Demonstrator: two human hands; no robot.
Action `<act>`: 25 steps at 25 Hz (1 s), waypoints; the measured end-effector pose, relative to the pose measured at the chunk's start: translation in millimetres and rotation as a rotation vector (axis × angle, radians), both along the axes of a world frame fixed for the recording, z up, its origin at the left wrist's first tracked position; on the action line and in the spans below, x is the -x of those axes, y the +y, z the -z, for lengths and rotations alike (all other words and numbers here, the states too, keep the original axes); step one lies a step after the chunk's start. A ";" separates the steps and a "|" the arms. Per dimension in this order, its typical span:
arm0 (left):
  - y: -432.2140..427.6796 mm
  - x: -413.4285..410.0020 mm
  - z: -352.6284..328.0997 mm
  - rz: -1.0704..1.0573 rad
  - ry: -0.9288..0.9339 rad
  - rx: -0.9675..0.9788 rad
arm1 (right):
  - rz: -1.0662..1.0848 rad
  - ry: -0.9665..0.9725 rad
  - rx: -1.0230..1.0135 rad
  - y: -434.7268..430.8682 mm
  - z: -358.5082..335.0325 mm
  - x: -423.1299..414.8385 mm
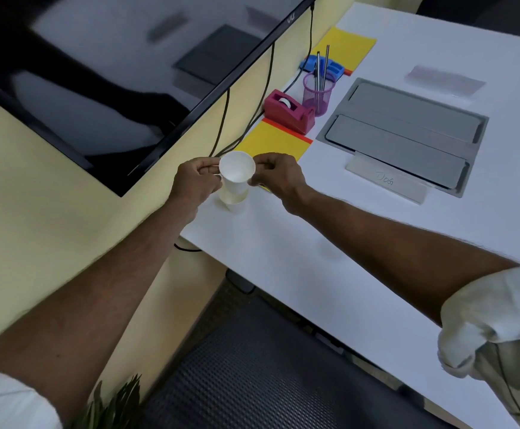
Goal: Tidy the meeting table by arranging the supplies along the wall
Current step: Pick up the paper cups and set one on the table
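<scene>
A white paper cup is pinched at its rim by my left hand on one side and my right hand on the other. It sits in the top of a short stack of white cups standing on the white table close to the wall. Further along the wall lie a yellow paper sheet, a pink tape dispenser, a purple mesh pen holder with two pens, a blue holder and another yellow sheet.
A large black screen hangs on the yellow wall, with black cables dropping behind the table. A grey cable hatch is set in the tabletop, a name card in front of it. A mesh chair stands below.
</scene>
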State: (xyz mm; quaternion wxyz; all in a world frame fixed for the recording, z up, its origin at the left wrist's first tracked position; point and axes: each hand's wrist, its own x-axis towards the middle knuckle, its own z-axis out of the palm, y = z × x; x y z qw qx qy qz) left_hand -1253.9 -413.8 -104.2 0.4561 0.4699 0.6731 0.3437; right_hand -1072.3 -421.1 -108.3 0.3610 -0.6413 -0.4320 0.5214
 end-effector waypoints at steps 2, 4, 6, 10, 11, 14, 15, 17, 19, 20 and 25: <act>-5.9 -2.3 -2.7 0.057 -0.001 -0.030 | -0.022 -0.007 -0.052 -7.4 -4.6 -4.2; -13.5 -6.1 -8.0 0.103 -0.041 -0.030 | -0.048 -0.001 -0.096 -16.7 -9.8 -10.6; -20.3 -10.7 -14.9 0.162 -0.039 -0.044 | -0.069 -0.001 -0.132 -27.3 -14.9 -20.1; -33.0 -29.7 -37.8 0.334 -0.003 -0.079 | -0.062 -0.015 -0.234 -53.2 -29.1 -47.7; -35.9 -37.3 -45.2 0.388 0.013 -0.085 | -0.055 -0.002 -0.253 -60.8 -34.2 -56.1; -48.6 -64.8 -70.1 0.515 0.041 -0.122 | -0.023 0.047 -0.299 -89.3 -51.7 -85.8; -55.1 -75.6 -78.0 0.543 0.054 -0.141 | -0.007 0.056 -0.310 -101.2 -58.0 -96.9; -70.2 -101.3 -92.1 0.591 0.076 -0.181 | 0.028 0.059 -0.336 -127.0 -70.3 -121.3; -86.6 -134.0 -106.4 0.669 0.092 -0.189 | 0.081 0.063 -0.357 -157.8 -80.4 -149.9; -94.3 -150.8 -113.9 0.714 0.099 -0.184 | 0.107 0.067 -0.368 -173.3 -84.8 -164.3; -137.8 -239.5 -152.9 0.947 0.163 -0.194 | 0.209 0.070 -0.417 -248.1 -106.8 -248.3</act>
